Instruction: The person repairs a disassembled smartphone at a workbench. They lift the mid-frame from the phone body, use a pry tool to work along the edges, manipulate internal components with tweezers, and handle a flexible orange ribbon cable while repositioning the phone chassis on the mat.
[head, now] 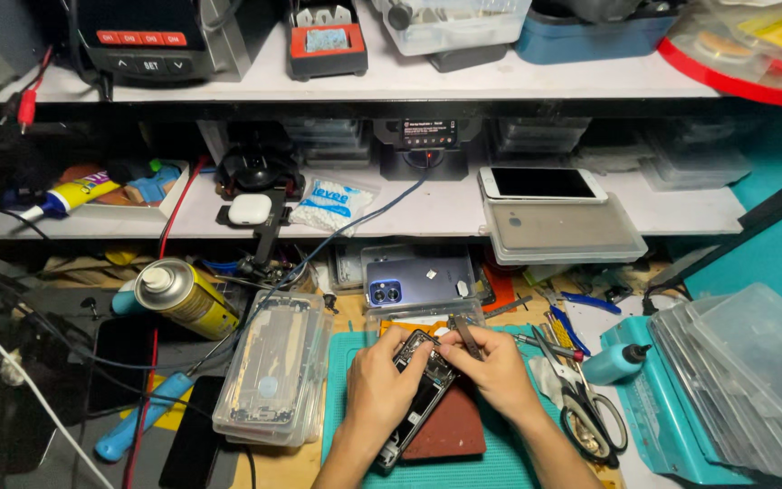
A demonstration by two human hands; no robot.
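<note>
Cluttered repair bench (pixel 355 317) beneath two white shelves (pixel 427 213), seen from above. At centre lay a green cutting mat (pixel 341 398), and on it a reddish-brown pad (pixel 450 426) supporting an opened smartphone (pixel 423 380), set at a slant with its internals exposed. Left hand (pixel 382 385) was closed around the phone's left edge, fingers curled over its upper end. Right hand (pixel 500 367) pinched one pair of tweezers (pixel 465 335), tips directed at the phone's upper end; the hands nearly met there and hid that part of the device. Just left of the mat stood a stack of clear plastic trays (pixel 273 371) holding a phone frame. Behind the hands rested a blue phone (pixel 418 279) face down. To the right lay one pair of scissors (pixel 590 412), a small teal bottle (pixel 615 362) and further clear lids (pixel 744 380). At far left lay one yellow spray can (pixel 185 297) and a blue-handled tool (pixel 142 415). One white phone (pixel 540 184) sat on the lower shelf.
</note>
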